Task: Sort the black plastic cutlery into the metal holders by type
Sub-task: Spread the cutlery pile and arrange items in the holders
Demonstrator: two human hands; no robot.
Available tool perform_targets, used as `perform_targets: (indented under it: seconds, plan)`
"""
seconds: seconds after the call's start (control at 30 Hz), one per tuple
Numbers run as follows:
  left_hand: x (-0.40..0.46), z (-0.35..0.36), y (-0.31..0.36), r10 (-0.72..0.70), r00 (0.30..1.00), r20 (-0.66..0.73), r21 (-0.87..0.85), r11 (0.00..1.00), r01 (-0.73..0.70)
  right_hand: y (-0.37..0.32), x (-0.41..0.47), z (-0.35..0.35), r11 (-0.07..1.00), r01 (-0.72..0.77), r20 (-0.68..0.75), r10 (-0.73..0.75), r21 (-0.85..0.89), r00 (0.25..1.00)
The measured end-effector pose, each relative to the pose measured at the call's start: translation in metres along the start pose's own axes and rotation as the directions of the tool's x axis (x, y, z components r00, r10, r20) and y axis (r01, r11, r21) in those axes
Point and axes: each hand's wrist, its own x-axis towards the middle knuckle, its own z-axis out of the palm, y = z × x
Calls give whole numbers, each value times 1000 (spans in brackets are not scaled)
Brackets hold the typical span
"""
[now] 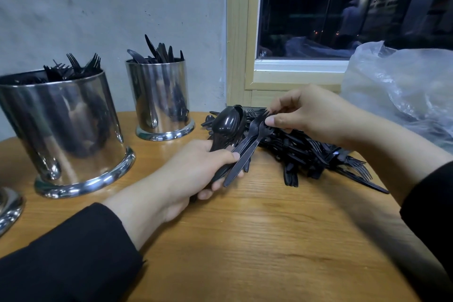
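A heap of black plastic cutlery (308,152) lies on the round wooden table (257,235), right of centre. My left hand (196,174) grips a bundle of black spoons (226,121) and forks by their handles. My right hand (311,111) pinches the head of a black fork (255,135) that leans against that bundle. A large metal holder (63,135) at the left holds forks. A smaller metal holder (159,98) behind it holds knives.
The base of a third metal holder (8,208) shows at the left edge. A crumpled clear plastic bag (404,91) sits at the right against the window frame (239,39). A grey wall stands behind the holders.
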Motion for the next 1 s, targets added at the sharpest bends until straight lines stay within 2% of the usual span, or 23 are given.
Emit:
perform_targets:
  seconds: [0.2, 0.33, 0.4, 0.47, 0.5, 0.57, 0.63, 0.73, 0.83, 1.0]
  plan:
    - [2, 0, -5, 64, 997, 35, 32, 997, -65, 0, 3, 9, 999, 11, -104, -6, 47, 995]
    - [1, 2, -6, 43, 996, 73, 78, 996, -49, -4, 3, 19, 999, 3, -96, 2, 46, 995]
    - [4, 0, -7, 39, 999, 16, 79, 996, -40, -3, 3, 25, 997, -11, -197, 26, 78, 980]
    - [8, -3, -9, 36, 995, -91, 37, 999, -33, 0, 3, 31, 990, -32, -352, 77, 134, 933]
    - [10, -6, -10, 33, 988, -148, 2, 999, -34, 1, 2, 36, 993, -45, -387, 84, 109, 918]
    - [14, -10, -12, 39, 967, -251, -60, 997, -55, 3, 1, 48, 997, -66, -330, 52, -34, 943]
    - [19, -14, -15, 42, 945, -323, -96, 992, -77, 2, -3, 66, 977, -27, -161, -8, -213, 987]
    - [23, -14, -18, 26, 941, -337, -120, 990, -70, 2, -7, 86, 897, 41, 46, -23, -440, 999]
    - [22, -10, -17, 43, 943, -329, -125, 988, -88, 2, -8, 93, 856, 15, 65, 23, -517, 998]
    - [21, -11, -14, 51, 939, -340, -148, 983, -107, 1, -11, 89, 898, -24, 4, 29, -440, 1000]
